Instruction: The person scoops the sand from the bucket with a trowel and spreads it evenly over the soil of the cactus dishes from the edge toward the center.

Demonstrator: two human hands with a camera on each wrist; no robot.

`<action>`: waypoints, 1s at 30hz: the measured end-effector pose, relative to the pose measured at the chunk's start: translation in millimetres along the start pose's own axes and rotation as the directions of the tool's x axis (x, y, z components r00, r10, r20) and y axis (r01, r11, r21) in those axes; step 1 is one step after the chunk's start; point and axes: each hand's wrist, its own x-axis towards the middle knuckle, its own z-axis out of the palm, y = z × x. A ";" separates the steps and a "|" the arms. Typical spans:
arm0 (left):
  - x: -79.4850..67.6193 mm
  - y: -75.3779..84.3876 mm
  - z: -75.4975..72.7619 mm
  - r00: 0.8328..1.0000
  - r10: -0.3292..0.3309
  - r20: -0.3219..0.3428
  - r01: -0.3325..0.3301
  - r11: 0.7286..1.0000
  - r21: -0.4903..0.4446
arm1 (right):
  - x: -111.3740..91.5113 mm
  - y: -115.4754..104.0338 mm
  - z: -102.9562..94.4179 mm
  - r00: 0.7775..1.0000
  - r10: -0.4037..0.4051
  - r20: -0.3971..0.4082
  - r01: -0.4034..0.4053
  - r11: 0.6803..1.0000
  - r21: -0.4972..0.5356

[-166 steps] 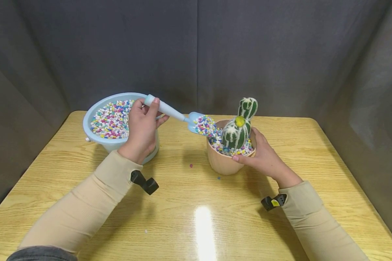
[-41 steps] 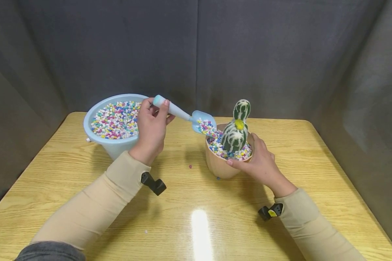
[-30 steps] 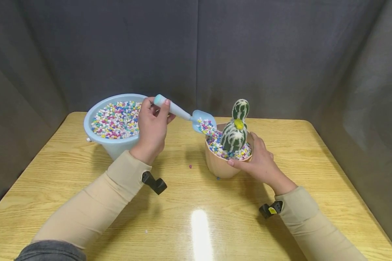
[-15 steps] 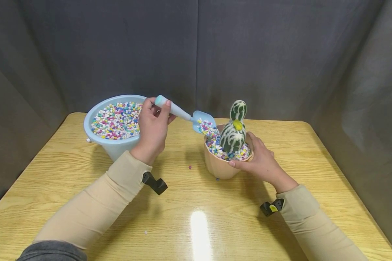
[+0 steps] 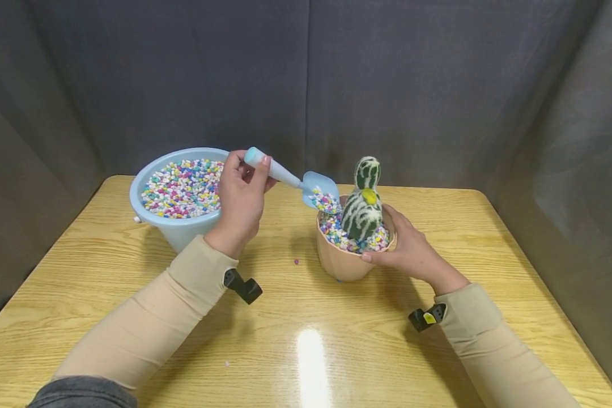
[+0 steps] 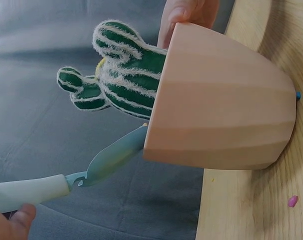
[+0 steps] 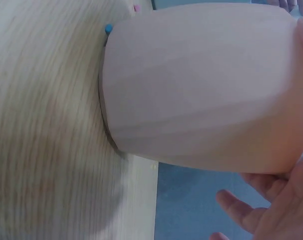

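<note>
In the head view my left hand point(image 5: 242, 195) pinches the handle of a light blue toy shovel point(image 5: 320, 186) between thumb and fingers. Its blade, bearing several colored pebbles, slants down to the left rim of a peach flower pot point(image 5: 344, 263). A green and white fuzzy cactus point(image 5: 362, 215) with a yellow flower stands in the pot among pebbles point(image 5: 331, 226). My right hand point(image 5: 413, 249) grips the pot's right side, thumb on the near rim. The left wrist view shows the shovel point(image 6: 114, 156) with its tip right at the rim.
A light blue bucket point(image 5: 175, 229) full of multicolored pebbles stands at the left back. One pink pebble point(image 5: 296, 262) lies on the wooden table point(image 5: 265, 340), and a blue pebble point(image 6: 298, 95) sits at the pot's base. Dark curtains point(image 5: 306, 85) surround the table.
Compared with the oldest frame, the shovel carries fewer pebbles and my left hand is farther right. The pot has shifted slightly left and turned, and the cactus leans less to the right.
</note>
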 end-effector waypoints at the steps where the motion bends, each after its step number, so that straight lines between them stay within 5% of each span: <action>1: 0.0 0.0 0.3 1.000 0.004 0.002 -0.004 1.000 0.001 | 0.4 0.8 -0.7 1.000 -0.003 0.004 0.003 1.000 0.003; 13: -0.4 -0.9 4.1 1.000 -0.008 0.016 0.008 1.000 0.000 | 6.6 8.2 -5.8 0.993 -0.100 0.061 0.092 0.988 0.121; 21: -1.6 -5.8 2.4 0.999 -0.032 -0.007 0.032 0.998 -0.049 | -2.5 2.0 -5.8 0.997 -0.019 0.079 0.011 0.995 0.100; 30: 0.3 -8.7 -2.7 0.998 -0.023 -0.054 0.017 0.995 -0.102 | -19.7 -20.0 12.3 0.993 0.072 -0.097 -0.078 0.995 -0.062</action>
